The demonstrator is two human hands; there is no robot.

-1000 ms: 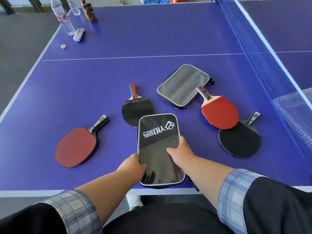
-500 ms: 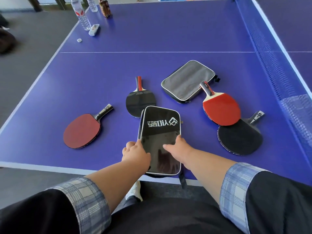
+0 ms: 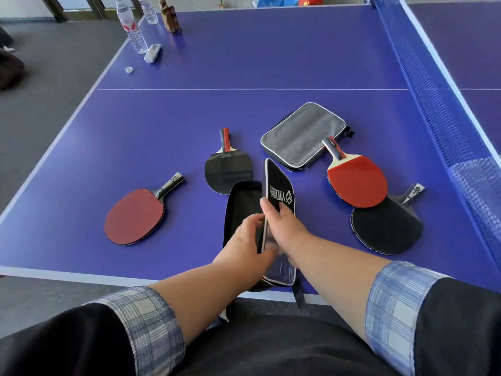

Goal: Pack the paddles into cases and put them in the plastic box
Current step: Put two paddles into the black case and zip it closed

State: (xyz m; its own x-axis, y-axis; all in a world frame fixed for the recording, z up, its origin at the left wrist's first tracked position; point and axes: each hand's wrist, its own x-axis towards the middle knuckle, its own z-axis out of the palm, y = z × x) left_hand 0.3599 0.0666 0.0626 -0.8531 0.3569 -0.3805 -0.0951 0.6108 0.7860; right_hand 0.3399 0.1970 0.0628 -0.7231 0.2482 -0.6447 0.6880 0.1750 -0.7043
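A moment ago the black case (image 3: 279,191) lay flat and closed on the blue table (image 3: 271,63), with both my hands on its near end. Now it is open. My right hand (image 3: 284,226) pinches the lid, thumb on the side with the white letters and a finger on the other side, and the lid stands up on its edge. The bottom half lies flat on the table to the left of the lid. My left hand (image 3: 246,240) is on that half with bent fingers right by the lid's edge. I cannot tell if they grip it or just push down.

The four paddles and the grey case (image 3: 302,137) are where they were.

The inside of the open case is dark, so I cannot see into it. My hands hide its middle. Its near end sticks out past the table edge, and a strap hangs down there. The open half covers the bottom rim of the middle black paddle (image 3: 227,172). The bright red paddle (image 3: 357,183) lies on top of part of the right black paddle (image 3: 385,226), and its handle rests on the grey case. The dark red paddle (image 3: 134,215) lies alone on the left.
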